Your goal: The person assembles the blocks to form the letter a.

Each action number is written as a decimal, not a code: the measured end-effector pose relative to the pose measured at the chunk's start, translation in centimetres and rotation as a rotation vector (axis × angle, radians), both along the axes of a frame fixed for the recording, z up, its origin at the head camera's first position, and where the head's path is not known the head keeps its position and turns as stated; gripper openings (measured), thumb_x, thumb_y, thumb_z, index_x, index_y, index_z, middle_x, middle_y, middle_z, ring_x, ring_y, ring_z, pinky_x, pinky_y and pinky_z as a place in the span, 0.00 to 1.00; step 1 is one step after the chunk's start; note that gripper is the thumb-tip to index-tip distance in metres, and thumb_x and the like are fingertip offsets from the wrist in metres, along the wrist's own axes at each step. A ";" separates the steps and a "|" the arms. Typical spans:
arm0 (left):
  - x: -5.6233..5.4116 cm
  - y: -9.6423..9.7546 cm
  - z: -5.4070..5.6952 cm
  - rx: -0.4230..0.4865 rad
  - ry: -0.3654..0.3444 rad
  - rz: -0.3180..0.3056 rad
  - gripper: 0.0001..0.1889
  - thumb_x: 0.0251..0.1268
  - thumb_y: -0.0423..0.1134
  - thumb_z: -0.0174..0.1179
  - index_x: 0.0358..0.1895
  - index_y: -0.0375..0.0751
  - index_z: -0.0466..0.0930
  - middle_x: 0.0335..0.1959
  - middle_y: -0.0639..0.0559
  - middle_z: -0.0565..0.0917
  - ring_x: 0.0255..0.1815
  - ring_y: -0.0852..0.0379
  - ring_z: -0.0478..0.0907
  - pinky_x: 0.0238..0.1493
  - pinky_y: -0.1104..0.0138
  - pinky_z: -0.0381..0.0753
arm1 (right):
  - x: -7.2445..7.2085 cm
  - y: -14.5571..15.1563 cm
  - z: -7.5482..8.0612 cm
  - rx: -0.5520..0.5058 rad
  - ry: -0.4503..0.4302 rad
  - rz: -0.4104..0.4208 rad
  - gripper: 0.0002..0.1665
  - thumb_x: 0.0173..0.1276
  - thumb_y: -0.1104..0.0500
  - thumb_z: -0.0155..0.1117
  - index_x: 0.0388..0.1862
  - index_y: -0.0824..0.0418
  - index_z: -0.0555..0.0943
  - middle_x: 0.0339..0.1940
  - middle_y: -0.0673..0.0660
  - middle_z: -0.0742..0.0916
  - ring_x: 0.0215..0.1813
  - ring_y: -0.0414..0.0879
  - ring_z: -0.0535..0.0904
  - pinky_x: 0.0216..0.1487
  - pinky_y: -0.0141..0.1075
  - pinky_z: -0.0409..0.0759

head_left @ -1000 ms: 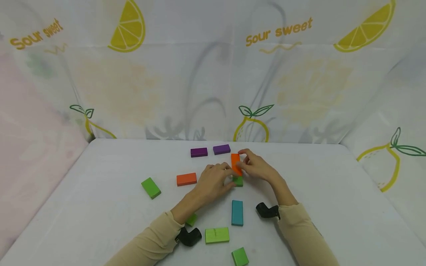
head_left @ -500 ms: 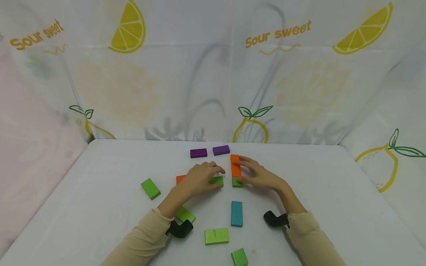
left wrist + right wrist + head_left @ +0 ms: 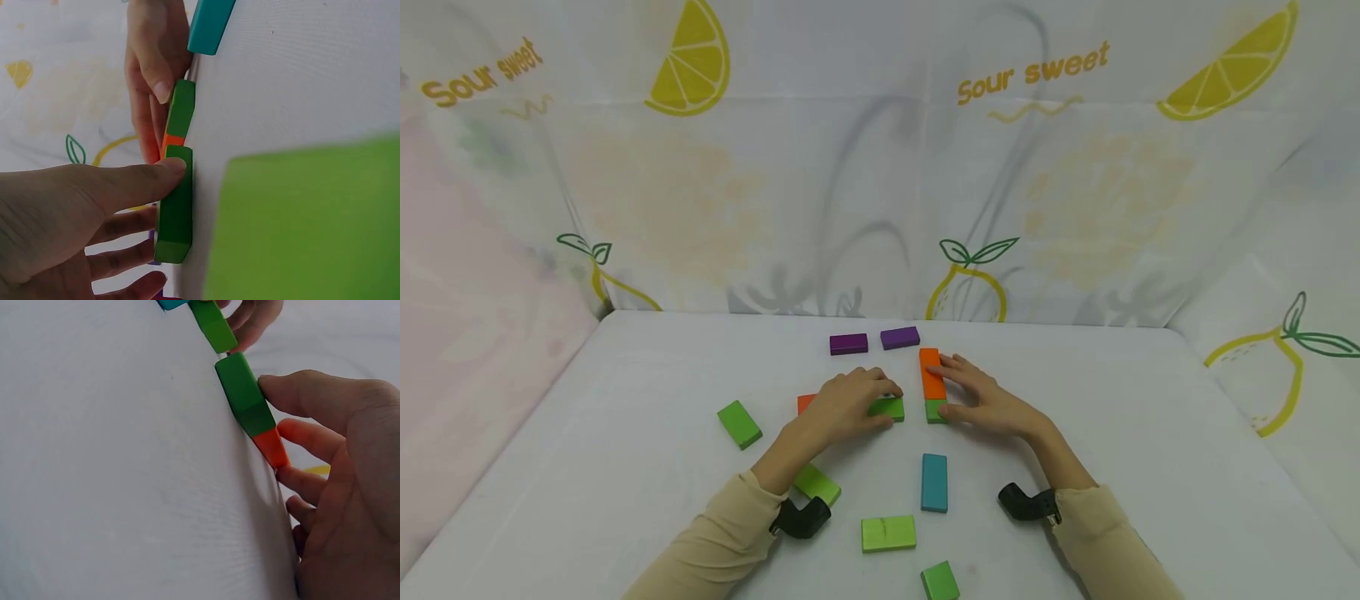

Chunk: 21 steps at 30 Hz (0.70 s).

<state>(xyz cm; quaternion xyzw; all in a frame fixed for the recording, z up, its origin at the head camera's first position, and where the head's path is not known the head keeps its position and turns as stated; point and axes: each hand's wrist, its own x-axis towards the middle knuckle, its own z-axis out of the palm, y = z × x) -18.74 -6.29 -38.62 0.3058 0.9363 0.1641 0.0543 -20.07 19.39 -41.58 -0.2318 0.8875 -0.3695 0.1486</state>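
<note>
My left hand [image 3: 838, 408] pinches a green block [image 3: 174, 212], its thumb on the near face and fingers behind. An orange-red block [image 3: 805, 403] shows partly beyond this hand. To the right, a bright orange block [image 3: 932, 373] lies lengthwise, with the near end meeting a shorter-looking green block [image 3: 244, 390]. Beside these two is my right hand [image 3: 992, 406]: its thumb touches the green block's edge, and a fingertip reaches the orange one. The right fingers are loosely extended and do not close round either block. A gap separates the two green blocks.
Two purple blocks [image 3: 848, 344] lie at the back of the white table [image 3: 1112, 400]. Nearer are a teal block [image 3: 934, 482], a lime block [image 3: 888, 533] and a green block [image 3: 940, 580]. Another green block [image 3: 740, 425] lies left; one lime block [image 3: 817, 484] is under the left forearm.
My left hand has moved left from the orange block to the green block it now pinches. My right hand has shifted slightly nearer, along the orange and green blocks.
</note>
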 end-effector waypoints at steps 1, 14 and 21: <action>0.0 0.0 0.0 -0.001 0.003 0.000 0.19 0.56 0.45 0.67 0.52 0.50 0.81 0.49 0.51 0.81 0.47 0.52 0.76 0.46 0.58 0.78 | 0.0 0.0 0.0 0.000 0.002 0.000 0.37 0.65 0.47 0.61 0.72 0.47 0.62 0.78 0.59 0.54 0.79 0.59 0.40 0.70 0.67 0.41; 0.1 0.1 0.1 -0.025 0.016 0.001 0.18 0.57 0.46 0.66 0.52 0.52 0.81 0.47 0.53 0.80 0.45 0.55 0.76 0.41 0.62 0.79 | 0.1 0.0 0.0 -0.011 0.015 0.002 0.36 0.66 0.50 0.61 0.72 0.48 0.62 0.78 0.59 0.55 0.79 0.58 0.40 0.70 0.67 0.41; 0.1 0.1 0.0 -0.026 0.000 0.001 0.18 0.57 0.45 0.66 0.53 0.52 0.81 0.46 0.53 0.80 0.44 0.57 0.76 0.40 0.63 0.80 | 0.1 -0.2 0.0 -0.004 0.020 -0.001 0.36 0.66 0.49 0.61 0.72 0.48 0.62 0.78 0.59 0.55 0.79 0.59 0.40 0.70 0.67 0.40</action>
